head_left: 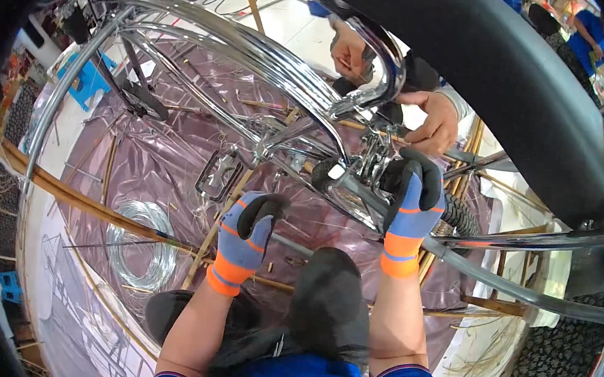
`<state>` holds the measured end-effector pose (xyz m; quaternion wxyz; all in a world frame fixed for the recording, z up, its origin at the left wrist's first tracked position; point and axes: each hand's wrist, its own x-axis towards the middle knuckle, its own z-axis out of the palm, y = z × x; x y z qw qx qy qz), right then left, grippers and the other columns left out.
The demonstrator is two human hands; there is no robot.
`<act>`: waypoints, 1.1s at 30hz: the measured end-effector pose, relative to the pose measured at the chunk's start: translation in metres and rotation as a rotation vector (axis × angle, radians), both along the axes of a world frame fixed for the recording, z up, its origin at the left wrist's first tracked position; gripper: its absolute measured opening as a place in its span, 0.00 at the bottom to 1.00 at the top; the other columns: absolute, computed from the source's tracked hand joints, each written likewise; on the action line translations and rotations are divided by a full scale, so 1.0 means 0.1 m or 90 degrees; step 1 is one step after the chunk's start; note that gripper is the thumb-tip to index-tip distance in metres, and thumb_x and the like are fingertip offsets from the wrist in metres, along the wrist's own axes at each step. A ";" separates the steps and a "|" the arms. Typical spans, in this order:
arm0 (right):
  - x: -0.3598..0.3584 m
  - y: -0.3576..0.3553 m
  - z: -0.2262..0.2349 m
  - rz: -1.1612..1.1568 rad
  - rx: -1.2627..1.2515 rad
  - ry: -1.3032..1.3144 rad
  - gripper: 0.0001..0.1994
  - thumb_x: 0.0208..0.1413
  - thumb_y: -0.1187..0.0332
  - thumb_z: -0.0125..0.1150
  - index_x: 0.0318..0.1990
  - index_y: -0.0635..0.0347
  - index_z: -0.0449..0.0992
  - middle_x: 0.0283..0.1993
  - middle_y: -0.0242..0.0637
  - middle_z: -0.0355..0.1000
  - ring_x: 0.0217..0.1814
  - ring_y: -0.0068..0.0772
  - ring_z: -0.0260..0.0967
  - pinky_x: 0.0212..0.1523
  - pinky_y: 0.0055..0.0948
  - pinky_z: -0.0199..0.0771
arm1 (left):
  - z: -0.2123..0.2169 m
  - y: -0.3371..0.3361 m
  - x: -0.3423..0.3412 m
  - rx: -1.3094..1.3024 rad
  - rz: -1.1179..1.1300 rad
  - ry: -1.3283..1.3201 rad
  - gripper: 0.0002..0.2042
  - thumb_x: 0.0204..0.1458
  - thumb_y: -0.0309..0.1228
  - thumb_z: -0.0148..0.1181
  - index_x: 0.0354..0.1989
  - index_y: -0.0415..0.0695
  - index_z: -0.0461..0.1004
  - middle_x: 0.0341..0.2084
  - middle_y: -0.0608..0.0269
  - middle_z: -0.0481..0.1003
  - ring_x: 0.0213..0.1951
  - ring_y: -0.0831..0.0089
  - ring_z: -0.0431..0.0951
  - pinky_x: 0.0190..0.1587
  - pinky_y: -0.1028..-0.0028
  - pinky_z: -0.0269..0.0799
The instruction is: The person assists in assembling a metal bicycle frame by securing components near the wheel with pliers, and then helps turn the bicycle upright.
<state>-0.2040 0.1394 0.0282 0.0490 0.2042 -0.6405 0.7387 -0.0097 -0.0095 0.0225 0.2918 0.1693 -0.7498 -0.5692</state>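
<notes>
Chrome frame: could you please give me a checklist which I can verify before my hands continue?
1. Gloves on left hand and right hand: ok, both covered.
2. Co-worker's hand well away from the right hand: not ok, it is close by.
3. Right hand's grip at the chrome frame: cannot tell, fingers hide it.
4. Left hand free of small parts: cannot tell, its fingers are curled.
5. Sheet free of loose sticks: not ok.
</notes>
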 end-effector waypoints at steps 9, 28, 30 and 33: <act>-0.03 -0.07 0.06 -0.045 0.103 0.068 0.09 0.58 0.77 0.53 0.45 0.66 0.76 0.39 0.33 0.73 0.40 0.22 0.67 0.44 0.23 0.67 | 0.01 -0.07 0.16 -0.240 -0.047 0.026 0.11 0.50 0.23 0.55 0.42 0.37 0.75 0.39 0.54 0.76 0.41 0.59 0.76 0.46 0.68 0.72; -2.00 -0.72 1.28 0.023 0.461 0.156 0.16 0.55 0.65 0.60 0.49 0.62 0.77 0.38 0.34 0.77 0.40 0.26 0.72 0.46 0.27 0.69 | 0.30 -0.18 0.44 -0.272 -0.002 0.064 0.13 0.44 0.28 0.64 0.41 0.43 0.76 0.37 0.54 0.76 0.38 0.53 0.76 0.41 0.60 0.73; -2.10 -0.71 1.30 0.044 0.456 0.141 0.16 0.56 0.64 0.60 0.49 0.62 0.77 0.38 0.35 0.77 0.40 0.26 0.73 0.45 0.28 0.69 | 0.34 -0.21 0.46 -0.255 0.009 0.085 0.13 0.44 0.30 0.65 0.40 0.44 0.76 0.35 0.55 0.77 0.36 0.53 0.76 0.40 0.60 0.72; -2.18 -0.73 1.24 0.080 0.448 0.122 0.16 0.56 0.63 0.60 0.48 0.62 0.78 0.37 0.35 0.77 0.38 0.27 0.73 0.44 0.28 0.70 | 0.42 -0.23 0.50 -0.265 0.019 0.094 0.13 0.45 0.30 0.65 0.40 0.45 0.76 0.34 0.56 0.77 0.36 0.54 0.76 0.40 0.60 0.72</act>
